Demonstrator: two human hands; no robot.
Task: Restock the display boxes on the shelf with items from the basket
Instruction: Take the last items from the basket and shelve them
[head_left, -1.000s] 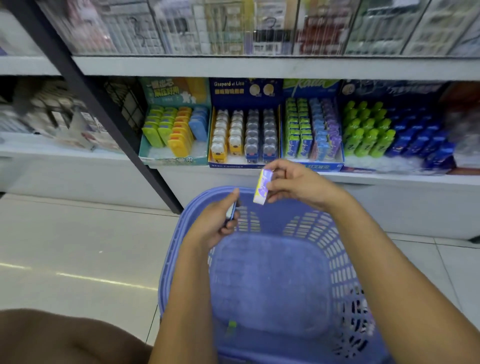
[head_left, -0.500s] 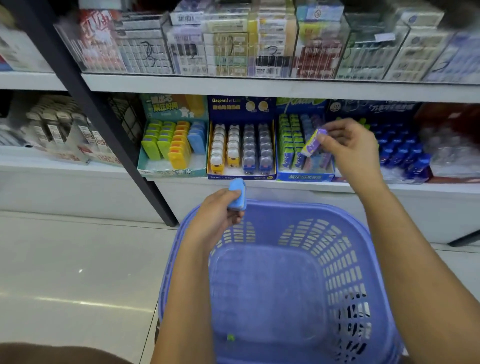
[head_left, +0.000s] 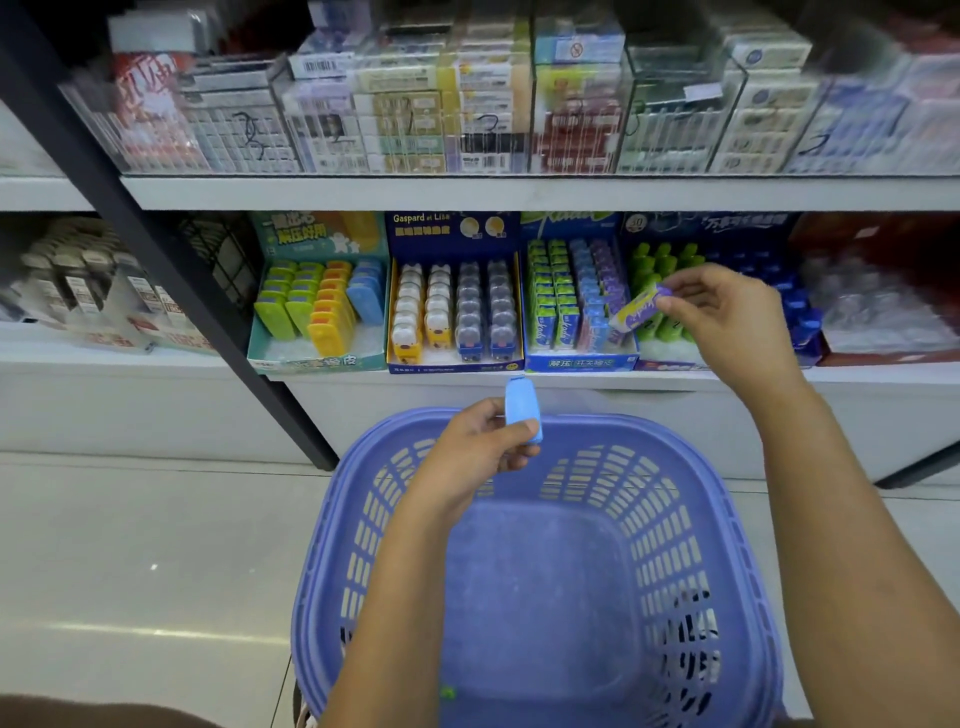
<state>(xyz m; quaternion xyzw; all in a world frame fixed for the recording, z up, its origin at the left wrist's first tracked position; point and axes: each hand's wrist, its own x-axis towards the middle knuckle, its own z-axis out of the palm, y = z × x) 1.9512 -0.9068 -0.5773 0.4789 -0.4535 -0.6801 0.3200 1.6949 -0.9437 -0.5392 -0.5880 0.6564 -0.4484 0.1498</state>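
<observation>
A purple plastic basket (head_left: 727, 519) stands on the floor below the shelf, its bottom almost bare. My left hand (head_left: 467, 452) hovers over the basket's far rim and pinches a small blue eraser case (head_left: 522, 410), held upright. My right hand (head_left: 727, 317) is raised to the lower shelf and pinches a purple packet (head_left: 636, 310) just over the right column of the blue display box (head_left: 576, 358), which holds green, blue and purple packets. The teal display box (head_left: 317, 358) at the left holds green, yellow and blue cases.
Between them sits a box of bear-shaped items (head_left: 452, 364). Right of the blue box stand green and blue bottles (head_left: 660, 270). A dark slanted shelf post (head_left: 171, 260) runs down to the floor at the left. Clear bins of packs fill the upper shelf (head_left: 519, 192).
My right hand carried the purple packet up from above the basket to the blue display box. My left hand rose slightly and turned the blue case upright. The view moved closer to the shelf.
</observation>
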